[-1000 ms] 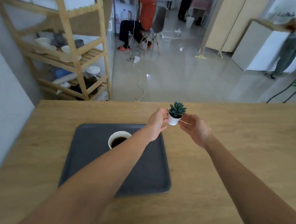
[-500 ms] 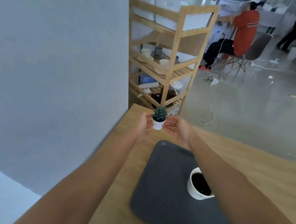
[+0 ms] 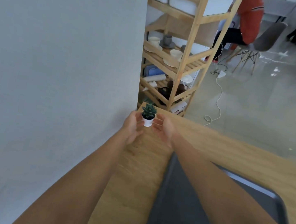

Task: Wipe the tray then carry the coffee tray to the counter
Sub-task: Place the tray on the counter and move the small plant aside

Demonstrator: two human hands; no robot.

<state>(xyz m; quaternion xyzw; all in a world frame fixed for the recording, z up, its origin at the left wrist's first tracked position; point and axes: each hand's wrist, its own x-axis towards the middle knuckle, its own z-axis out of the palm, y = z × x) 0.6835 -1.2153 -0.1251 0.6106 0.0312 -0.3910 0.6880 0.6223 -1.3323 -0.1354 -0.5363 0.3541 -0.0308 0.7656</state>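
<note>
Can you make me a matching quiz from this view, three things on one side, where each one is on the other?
Things:
1. potted succulent
2. dark tray
3. cups and plates

Places:
A. on the wooden shelf rack
B. flat on the wooden table, under the right forearm
C. between both hands, at the table's far corner

Pairs: 1-C, 2-B, 3-A

wooden table [image 3: 231,156], light grain, left edge against the grey wall [image 3: 56,62]. dark grey tray [image 3: 177,209] lies flat on it, lower right, partly hidden by a forearm. tabletop around the tray's near and far edges shows bare wood.
</note>
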